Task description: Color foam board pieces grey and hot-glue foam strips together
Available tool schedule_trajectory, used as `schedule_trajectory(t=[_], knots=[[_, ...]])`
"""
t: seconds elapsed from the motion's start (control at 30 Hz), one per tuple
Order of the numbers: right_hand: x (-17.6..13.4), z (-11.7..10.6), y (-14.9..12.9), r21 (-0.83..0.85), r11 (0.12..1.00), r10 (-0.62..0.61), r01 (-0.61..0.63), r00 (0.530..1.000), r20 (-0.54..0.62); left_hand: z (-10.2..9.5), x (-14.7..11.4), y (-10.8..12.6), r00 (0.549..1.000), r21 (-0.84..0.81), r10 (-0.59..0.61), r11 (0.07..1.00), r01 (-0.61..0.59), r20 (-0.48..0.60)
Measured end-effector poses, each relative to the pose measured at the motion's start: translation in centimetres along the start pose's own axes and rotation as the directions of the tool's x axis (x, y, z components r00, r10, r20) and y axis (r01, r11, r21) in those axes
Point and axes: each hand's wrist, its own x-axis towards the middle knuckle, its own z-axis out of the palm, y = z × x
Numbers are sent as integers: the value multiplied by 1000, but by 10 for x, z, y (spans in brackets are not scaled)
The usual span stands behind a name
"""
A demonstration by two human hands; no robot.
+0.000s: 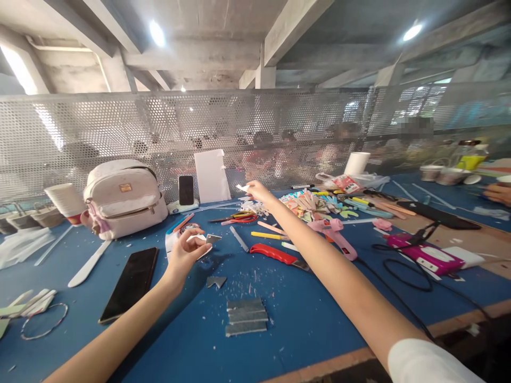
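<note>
My left hand pinches a small flat grey piece between thumb and fingers, above the blue tabletop. Stretched far forward, my right hand is closed on a small white scrap, just over a heap of white bits. Scissors with red handles lie below that heap. Nearer to me are a red-handled knife, a grey pen-like stick and a yellow stick. Several grey strips lie side by side at the front, with a notched grey offcut behind them.
A pale backpack, a standing phone and a white board line the mesh partition. Another phone lies left. To the right are colourful paper strips, a pink glue gun, cables and a magenta box. Someone's hand shows far right.
</note>
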Motion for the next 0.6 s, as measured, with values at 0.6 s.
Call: schedule_trajectory(t=[0.6], knots=[[-82,0,-61,-302,848,-344,436,886,312,-15,-36,43,976,552,160,805,-215,146]])
